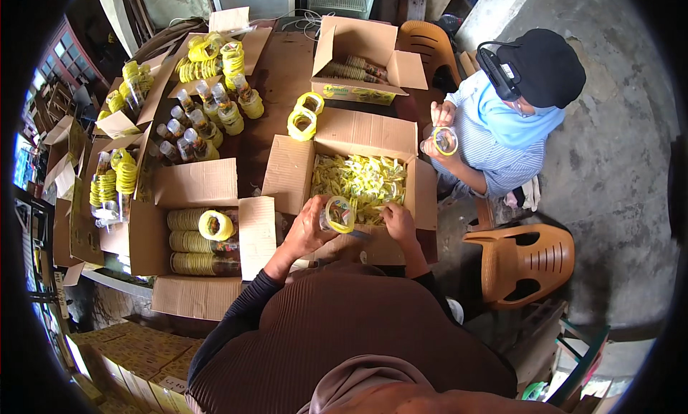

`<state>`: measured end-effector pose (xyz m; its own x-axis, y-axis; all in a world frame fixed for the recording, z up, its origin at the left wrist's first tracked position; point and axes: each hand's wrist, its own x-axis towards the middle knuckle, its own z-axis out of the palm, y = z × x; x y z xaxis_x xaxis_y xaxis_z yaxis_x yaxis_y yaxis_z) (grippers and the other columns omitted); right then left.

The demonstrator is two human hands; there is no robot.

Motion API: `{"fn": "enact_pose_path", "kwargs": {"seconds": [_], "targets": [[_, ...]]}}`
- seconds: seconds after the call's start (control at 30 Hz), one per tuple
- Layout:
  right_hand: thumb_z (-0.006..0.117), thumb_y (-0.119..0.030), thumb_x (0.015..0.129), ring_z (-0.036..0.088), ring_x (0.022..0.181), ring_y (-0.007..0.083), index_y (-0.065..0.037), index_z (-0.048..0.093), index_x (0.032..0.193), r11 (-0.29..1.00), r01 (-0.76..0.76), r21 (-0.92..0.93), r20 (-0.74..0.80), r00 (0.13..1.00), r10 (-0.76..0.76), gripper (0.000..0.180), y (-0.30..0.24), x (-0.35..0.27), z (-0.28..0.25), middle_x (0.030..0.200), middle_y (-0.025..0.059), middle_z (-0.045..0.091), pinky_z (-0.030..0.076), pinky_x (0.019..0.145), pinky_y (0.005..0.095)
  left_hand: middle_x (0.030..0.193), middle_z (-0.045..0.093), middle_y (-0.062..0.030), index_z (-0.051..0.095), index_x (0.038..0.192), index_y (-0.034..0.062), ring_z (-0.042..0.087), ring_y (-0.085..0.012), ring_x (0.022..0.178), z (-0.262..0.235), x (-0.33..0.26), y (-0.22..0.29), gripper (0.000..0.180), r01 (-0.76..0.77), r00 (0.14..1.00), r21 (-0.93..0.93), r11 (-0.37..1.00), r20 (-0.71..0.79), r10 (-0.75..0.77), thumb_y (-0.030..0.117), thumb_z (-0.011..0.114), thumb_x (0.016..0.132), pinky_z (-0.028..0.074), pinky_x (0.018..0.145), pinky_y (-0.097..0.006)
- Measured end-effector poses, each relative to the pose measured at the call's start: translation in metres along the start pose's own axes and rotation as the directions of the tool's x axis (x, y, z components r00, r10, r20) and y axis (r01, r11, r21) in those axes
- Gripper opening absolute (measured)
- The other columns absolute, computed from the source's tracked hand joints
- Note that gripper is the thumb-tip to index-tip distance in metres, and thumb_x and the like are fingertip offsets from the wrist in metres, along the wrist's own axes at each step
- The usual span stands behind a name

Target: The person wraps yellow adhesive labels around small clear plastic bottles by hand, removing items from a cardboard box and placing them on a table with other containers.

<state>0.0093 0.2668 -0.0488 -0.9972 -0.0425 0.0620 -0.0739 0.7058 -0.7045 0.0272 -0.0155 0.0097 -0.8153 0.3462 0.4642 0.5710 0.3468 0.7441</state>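
My left hand [307, 231] is wrapped round a clear plastic cup [340, 214] with a yellow rim, its mouth tilted up toward me. Just right of the cup, my right hand [398, 222] has its fingers pinched together; what they hold, if anything, is too small to make out. Both hands are over the near side of an open cardboard box [365, 133] filled with small yellow-and-white sachets [358, 181]. Two yellow rings [302, 124] sit by that box's far left corner.
To the left, a cardboard box [193, 184] holds rows of stacked yellow-rimmed cups [193, 240]. Cup stacks [190, 131] crowd the table beyond. Another box [355, 52] stands at the back. At right, a co-worker [494, 134] holds a similar cup, near an orange chair [527, 263].
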Motion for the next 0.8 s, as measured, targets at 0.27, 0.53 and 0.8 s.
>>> {"fn": "enact_pose_path", "kwargs": {"seconds": [0.27,0.53,0.8], "targets": [[0.054,-0.002,0.082,0.058,0.096,0.0351,-0.007,0.058,0.115,0.975,0.131,-0.178,-0.148,0.976,-0.158,0.034,-0.042,-0.006,-0.017,0.102,0.0142,0.058,0.048,0.08,0.0429,0.115,0.053,-0.0258,0.047,0.12,-0.0082,0.054,-0.0428,0.106,0.003,0.01,0.014,0.075,0.057,0.988,0.101,0.993,0.139,-0.071,0.02,0.085,0.062,0.048,0.089,-0.044],[0.071,-0.013,0.08,0.06,0.077,0.0313,-0.003,0.057,0.09,0.945,0.316,0.084,-0.005,0.948,-0.317,0.02,-0.121,-0.004,-0.031,0.081,0.0129,0.059,0.048,0.07,0.039,0.109,0.057,-0.0303,0.042,0.127,-0.0146,0.059,-0.0423,0.1,0.013,0.006,0.0,0.086,0.079,0.964,0.126,0.989,0.241,-0.108,0.029,0.083,0.065,0.049,0.083,-0.042],[0.064,-0.019,0.083,0.058,0.081,0.0316,-0.005,0.05,0.084,0.868,0.469,-0.163,0.143,0.881,-0.45,0.02,-0.122,-0.005,-0.015,0.081,0.0113,0.055,0.046,0.074,0.0434,0.078,0.062,-0.022,0.045,0.123,-0.0095,0.064,-0.0378,0.077,0.006,0.016,0.015,0.077,0.199,0.882,0.021,0.98,0.433,-0.188,0.03,0.081,0.068,0.049,0.068,-0.041]]}}
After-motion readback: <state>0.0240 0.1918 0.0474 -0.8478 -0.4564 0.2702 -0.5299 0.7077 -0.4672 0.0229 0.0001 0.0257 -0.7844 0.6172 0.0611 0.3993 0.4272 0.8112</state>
